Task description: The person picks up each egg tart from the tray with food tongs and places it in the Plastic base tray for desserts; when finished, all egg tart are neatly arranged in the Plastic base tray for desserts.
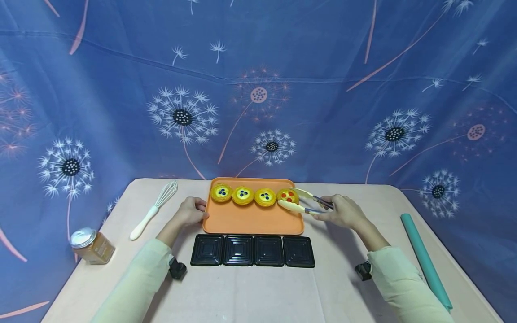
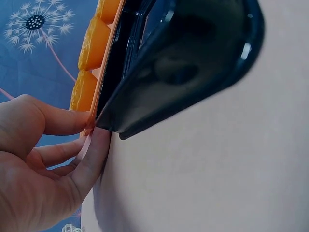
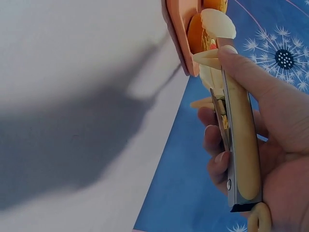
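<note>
An orange tray point(image 1: 250, 223) lies at the back of the table with a row of egg-tart-like pastries on it. Three tarts point(image 1: 243, 195) carry blue berry-like dots; the rightmost tart point(image 1: 287, 196) has red pieces on top. My left hand point(image 1: 190, 211) pinches the tray's left edge between thumb and fingers, as the left wrist view point(image 2: 53, 164) also shows. My right hand point(image 1: 342, 211) grips a pair of tongs point(image 3: 241, 135) with cream-coloured tips. Those tips stand spread, one on the far side and one on the near side of the red-topped tart; whether they touch it I cannot tell.
Several square black plastic trays point(image 1: 238, 250) sit in a row just in front of the orange tray. Left of my hand lies a white whisk point(image 1: 155, 208), and a lidded jar point(image 1: 93, 246) stands near the left edge. A teal roll point(image 1: 426, 260) lies along the right side.
</note>
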The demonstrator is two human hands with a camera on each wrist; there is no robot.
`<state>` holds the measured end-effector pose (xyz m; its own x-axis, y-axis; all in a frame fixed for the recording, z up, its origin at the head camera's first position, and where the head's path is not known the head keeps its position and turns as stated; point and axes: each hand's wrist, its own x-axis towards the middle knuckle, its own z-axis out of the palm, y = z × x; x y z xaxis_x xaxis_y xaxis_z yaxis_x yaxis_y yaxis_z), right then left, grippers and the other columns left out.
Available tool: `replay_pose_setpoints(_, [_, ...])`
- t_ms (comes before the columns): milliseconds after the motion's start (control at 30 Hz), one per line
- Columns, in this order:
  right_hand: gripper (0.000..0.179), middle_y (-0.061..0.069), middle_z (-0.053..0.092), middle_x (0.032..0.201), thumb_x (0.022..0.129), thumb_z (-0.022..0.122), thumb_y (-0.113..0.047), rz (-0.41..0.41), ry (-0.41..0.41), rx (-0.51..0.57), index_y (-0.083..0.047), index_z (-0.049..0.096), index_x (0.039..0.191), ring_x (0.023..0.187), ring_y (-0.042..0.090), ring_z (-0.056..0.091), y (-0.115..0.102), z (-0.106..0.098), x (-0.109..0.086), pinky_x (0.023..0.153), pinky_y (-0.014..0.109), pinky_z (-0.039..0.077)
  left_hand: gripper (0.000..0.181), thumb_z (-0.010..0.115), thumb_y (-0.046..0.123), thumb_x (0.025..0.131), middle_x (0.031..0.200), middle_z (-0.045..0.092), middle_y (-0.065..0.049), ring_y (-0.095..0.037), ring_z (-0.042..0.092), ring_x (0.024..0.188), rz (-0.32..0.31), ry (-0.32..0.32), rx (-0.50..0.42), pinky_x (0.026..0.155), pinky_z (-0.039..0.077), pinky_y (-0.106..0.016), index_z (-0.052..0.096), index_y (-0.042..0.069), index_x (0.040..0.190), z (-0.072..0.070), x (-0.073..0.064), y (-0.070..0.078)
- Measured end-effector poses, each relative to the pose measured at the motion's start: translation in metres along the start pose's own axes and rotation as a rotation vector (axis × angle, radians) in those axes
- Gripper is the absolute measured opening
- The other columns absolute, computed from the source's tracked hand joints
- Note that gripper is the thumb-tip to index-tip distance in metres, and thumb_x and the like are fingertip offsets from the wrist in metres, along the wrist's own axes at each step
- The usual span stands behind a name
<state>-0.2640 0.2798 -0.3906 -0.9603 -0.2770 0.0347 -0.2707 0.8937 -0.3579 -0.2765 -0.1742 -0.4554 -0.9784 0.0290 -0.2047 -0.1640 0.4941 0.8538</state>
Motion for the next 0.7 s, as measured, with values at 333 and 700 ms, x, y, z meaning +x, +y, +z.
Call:
replay_pose_setpoints(333, [0.071, 0.004, 0.061, 0.081, 0.078, 0.083, -0.041, 0.006, 0.001, -0.003, 0.002, 0.063, 0.13, 0.065, 0.019, 0.044, -0.002, -0.006, -0.001, 0.051, 0.03, 0.031, 0.034, 0.068, -0.008, 0.082, 0.093, 0.059, -0.017, -0.02, 0.061, 0.066, 0.02, 0.005, 0.007, 0.055, 0.06, -0.032, 0.058, -0.013, 0.114, 0.001, 0.001, -0.001])
replay_pose_setpoints(700, [0.068, 0.003, 0.064, 0.083, 0.077, 0.084, -0.042, -0.017, 0.014, -0.011, -0.001, 0.065, 0.128, 0.061, 0.017, 0.042, -0.006, -0.019, -0.013, 0.05, 0.03, 0.03, 0.034, 0.068, -0.007, 0.082, 0.093, 0.06, -0.017, -0.019, 0.062, 0.066, 0.021, 0.016, 0.007, 0.055, 0.059, -0.031, 0.059, -0.013, 0.115, 0.0, 0.0, -0.001])
